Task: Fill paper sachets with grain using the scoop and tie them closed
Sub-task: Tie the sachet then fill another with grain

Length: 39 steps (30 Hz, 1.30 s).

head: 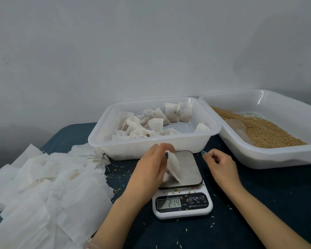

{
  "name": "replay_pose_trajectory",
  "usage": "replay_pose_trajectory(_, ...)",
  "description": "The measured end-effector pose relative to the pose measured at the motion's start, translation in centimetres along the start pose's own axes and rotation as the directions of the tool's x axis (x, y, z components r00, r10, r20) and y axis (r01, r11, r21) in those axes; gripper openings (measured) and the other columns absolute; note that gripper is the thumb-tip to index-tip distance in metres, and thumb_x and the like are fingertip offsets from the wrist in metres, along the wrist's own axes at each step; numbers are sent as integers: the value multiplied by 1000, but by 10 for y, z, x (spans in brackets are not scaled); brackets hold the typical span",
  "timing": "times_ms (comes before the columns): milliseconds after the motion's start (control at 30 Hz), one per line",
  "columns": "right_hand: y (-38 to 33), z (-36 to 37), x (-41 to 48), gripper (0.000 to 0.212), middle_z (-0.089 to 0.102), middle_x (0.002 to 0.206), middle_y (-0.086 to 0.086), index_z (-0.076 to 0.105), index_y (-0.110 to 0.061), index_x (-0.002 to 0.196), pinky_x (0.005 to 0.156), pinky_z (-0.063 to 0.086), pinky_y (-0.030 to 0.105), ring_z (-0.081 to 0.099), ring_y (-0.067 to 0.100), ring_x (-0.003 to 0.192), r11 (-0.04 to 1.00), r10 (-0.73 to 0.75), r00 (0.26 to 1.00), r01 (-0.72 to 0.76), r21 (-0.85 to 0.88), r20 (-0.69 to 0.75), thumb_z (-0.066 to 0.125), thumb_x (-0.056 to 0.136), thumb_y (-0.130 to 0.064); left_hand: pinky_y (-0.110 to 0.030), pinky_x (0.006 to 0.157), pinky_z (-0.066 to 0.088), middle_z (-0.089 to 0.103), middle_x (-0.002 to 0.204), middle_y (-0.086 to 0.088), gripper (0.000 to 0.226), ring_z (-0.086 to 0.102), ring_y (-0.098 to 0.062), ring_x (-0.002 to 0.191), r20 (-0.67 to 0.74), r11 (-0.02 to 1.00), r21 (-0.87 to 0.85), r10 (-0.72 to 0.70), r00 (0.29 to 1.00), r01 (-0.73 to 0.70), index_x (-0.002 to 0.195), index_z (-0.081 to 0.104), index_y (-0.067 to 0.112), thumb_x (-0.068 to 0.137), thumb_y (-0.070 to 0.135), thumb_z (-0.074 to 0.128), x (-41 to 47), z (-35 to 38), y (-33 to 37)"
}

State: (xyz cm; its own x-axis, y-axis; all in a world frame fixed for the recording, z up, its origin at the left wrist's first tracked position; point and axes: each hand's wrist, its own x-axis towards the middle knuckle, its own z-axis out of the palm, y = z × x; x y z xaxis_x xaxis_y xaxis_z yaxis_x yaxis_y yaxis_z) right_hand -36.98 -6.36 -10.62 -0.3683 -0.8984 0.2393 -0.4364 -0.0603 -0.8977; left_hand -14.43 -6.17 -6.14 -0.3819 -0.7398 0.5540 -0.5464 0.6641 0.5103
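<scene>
I see the left hand (149, 166) pinching a sachet (174, 167) by its top, so that grip is closed on it; the sachet rests on the scale (188, 169) mid-table (258, 203); the right hand (221, 166) hovers just beside the scale, fingers curled; I cannot tell whether its grip holds anything.

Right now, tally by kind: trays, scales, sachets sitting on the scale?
trays: 2 (sachet tray, grain tray)
scale: 1
sachet on it: 1
Total: 4
</scene>
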Motion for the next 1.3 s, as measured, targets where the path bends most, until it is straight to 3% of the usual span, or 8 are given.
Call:
replay_pose_trajectory(233,1,1,2,35,43,50,-10,52,-12,64,54,33,31,38,5,49,1000,0,1000,0,-2,12,62,92,-29,-19,79,51,64,99,7,39,64,-9,86,-180,925,-381,-87,980,12,105,65,22,99,-6,38,43,-11,14)
replay_pose_trajectory(367,2,1,2,36,43,48,-10,51,-13,63,54,33,30,38,4,47,1000,6,1000,-6,-1,13,62,93,-30,-10,87,39,59,108,23,37,54,1,103,-204,970,-236,-103,974,53,124,63,22,100,2,42,83,-17,9)
replay_pose_trajectory(500,2,1,2,37,43,48,-10,52,-13,63,53,34,29,38,4,47,1000,17,1000,-17,-2,25,62,93,-33,-35,99,40,63,121,-1,36,50,-20,121,70,990,61,-129,989,125,139,54,20,106,24,40,108,-9,-5)
replay_pose_trajectory(633,3,1,2,36,44,48,-9,52,-14,63,54,35,30,38,5,47,1000,18,1000,-18,-14,26,62,92,-33,-42,93,42,60,88,-7,53,56,-33,105,299,881,462,-260,918,99,69,49,25,105,52,19,109,2,-9)
replay_pose_trajectory(733,2,1,2,36,45,49,-9,53,-14,63,54,35,30,39,4,47,1000,23,999,-22,-16,34,62,93,-32,-43,104,37,56,84,-7,70,54,-30,102,334,806,575,-390,858,143,59,47,21,100,63,8,109,7,-7)
replay_pose_trajectory(867,-1,0,0,36,44,48,-9,53,-13,64,55,35,31,38,5,48,999,20,999,-19,-26,40,62,93,-31,-40,105,35,56,75,-4,73,55,-28,100,241,751,651,-344,908,112,64,56,13,103,57,12,103,11,-4)
replay_pose_trajectory(1033,-3,-1,-1,34,45,49,-9,54,-12,64,56,35,31,40,9,51,999,15,999,-14,-32,38,62,93,-30,-35,86,37,62,107,-7,49,52,-27,106,-16,790,600,-146,989,126,107,71,16,105,46,32,79,15,1)
replay_pose_trajectory(1300,-5,-1,-3,34,48,54,-2,56,-10,65,56,36,32,43,14,55,998,11,999,-8,-68,45,62,92,-29,-33,61,38,60,71,2,19,55,-22,77,-204,744,653,-9,979,143,76,58,18,90,29,58,29,-27,25)
